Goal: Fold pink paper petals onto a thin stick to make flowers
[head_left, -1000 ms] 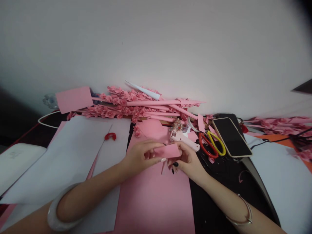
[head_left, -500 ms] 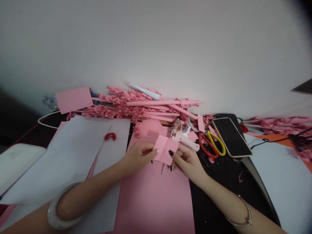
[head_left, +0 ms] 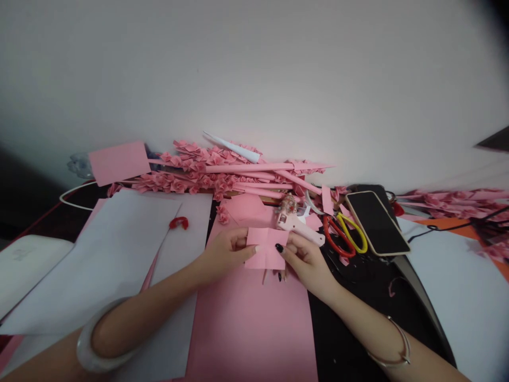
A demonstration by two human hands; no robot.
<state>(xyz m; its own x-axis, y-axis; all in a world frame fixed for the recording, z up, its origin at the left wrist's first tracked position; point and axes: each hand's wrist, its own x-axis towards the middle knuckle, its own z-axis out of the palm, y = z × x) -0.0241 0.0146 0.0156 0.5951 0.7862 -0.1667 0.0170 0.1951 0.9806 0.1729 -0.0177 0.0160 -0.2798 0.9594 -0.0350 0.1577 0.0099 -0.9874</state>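
Holding the pink square (head_left: 265, 250) open, with even pull from two sides

Left of the left hand (head_left: 226, 253): white sheets (head_left: 115, 254), with a red curved piece (head_left: 178, 223) on top. Better to lean lightly over these, without dragging.

Then the left hand: clamped in a pinch on the left edge of the square, thumb in front, fingers mostly hidden behind. Good to grip near the edge and not squeeze hard, for fear of fresh dents.

Between the hands, above the long pink sheet (head_left: 252, 329): the square itself, spread out, with faint creases, seemingly crossing near the middle. Pull outward gently, with equal force, to avoid tearing along a crease.

Next, the right hand (head_left: 308, 262): pinched likewise on the right edge, dark-nailed thumb in front. Best to match the other thumb in height, against twisting.

Just beyond the right hand: a glue gun (head_left: 300, 227). Impossible to tell whether hot, so wiser not to reach that way.

Farther right of this hand: a red loop handle (head_left: 326, 232), a yellow loop handle (head_left: 362, 237) and a phone (head_left: 376, 223). Move the elbow with care here.
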